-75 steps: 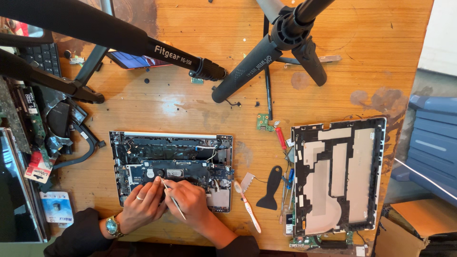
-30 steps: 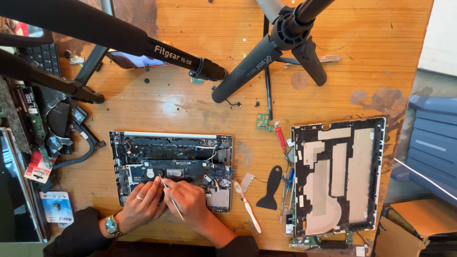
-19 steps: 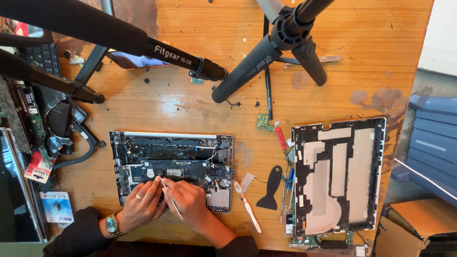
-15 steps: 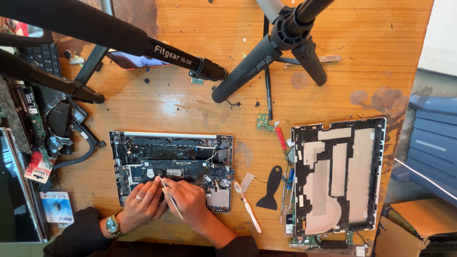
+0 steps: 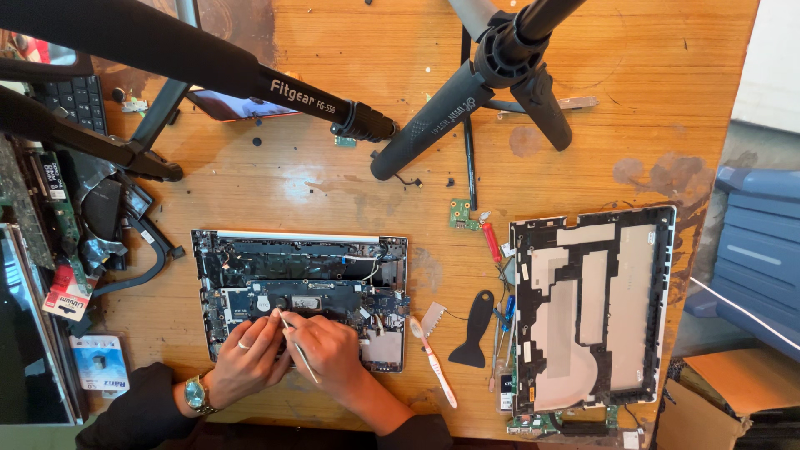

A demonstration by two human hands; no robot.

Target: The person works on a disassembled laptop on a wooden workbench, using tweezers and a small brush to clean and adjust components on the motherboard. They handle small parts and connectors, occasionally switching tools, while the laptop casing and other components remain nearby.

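An opened laptop base (image 5: 300, 283) lies on the wooden table (image 5: 350, 192) with its circuit board and cables bare. Both my hands rest on its near edge. My right hand (image 5: 329, 354) grips a thin metal tool (image 5: 293, 346) whose tip points up-left onto the board. My left hand (image 5: 246, 362), with a ring and a wristwatch, presses its fingers next to the tool's tip. What lies under my fingers is hidden.
The laptop's removed bottom cover (image 5: 592, 312) lies at the right. Between it and the base lie a toothbrush (image 5: 433, 362), a black pry tool (image 5: 475, 333), a red-handled screwdriver (image 5: 492, 242) and a small green board (image 5: 461, 215). Black tripod legs (image 5: 450, 117) cross the far side. Loose parts crowd the left edge.
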